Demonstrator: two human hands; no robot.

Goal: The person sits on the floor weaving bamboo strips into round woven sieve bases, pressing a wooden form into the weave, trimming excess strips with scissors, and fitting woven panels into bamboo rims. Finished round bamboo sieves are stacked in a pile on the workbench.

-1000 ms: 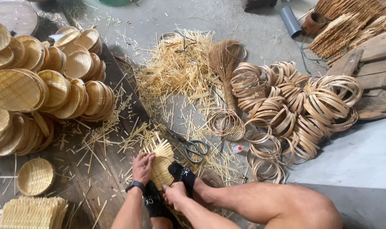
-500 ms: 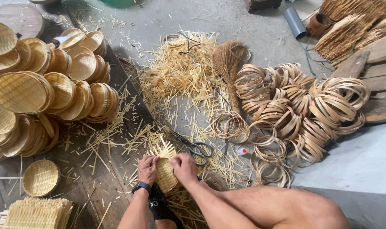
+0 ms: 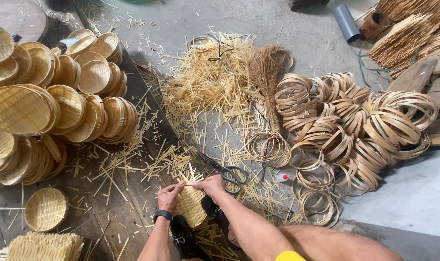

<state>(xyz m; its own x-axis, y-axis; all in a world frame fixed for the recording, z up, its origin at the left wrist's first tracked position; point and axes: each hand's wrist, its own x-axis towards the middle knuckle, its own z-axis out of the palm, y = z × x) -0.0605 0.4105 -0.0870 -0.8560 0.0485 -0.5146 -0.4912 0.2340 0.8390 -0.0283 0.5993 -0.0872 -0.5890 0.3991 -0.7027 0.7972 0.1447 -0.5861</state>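
My left hand (image 3: 169, 196) and my right hand (image 3: 210, 185) both grip a small woven bamboo mat (image 3: 191, 205) with loose strip ends sticking up. The mat rests low in the picture, between my two black-shod feet (image 3: 184, 237). A black watch sits on my left wrist. Black scissors (image 3: 226, 170) lie on the floor just right of my right hand.
Stacks of finished woven baskets (image 3: 51, 106) fill the left. One small basket (image 3: 46, 209) lies alone at lower left above a bundle of mats (image 3: 43, 247). Bamboo offcuts (image 3: 208, 84), a brush broom (image 3: 268, 72) and many bamboo hoops (image 3: 355, 130) lie on the right.
My hands have shifted on the mat: the right hand came up to its top edge and the left now grips its left side. The camera view moved slightly.
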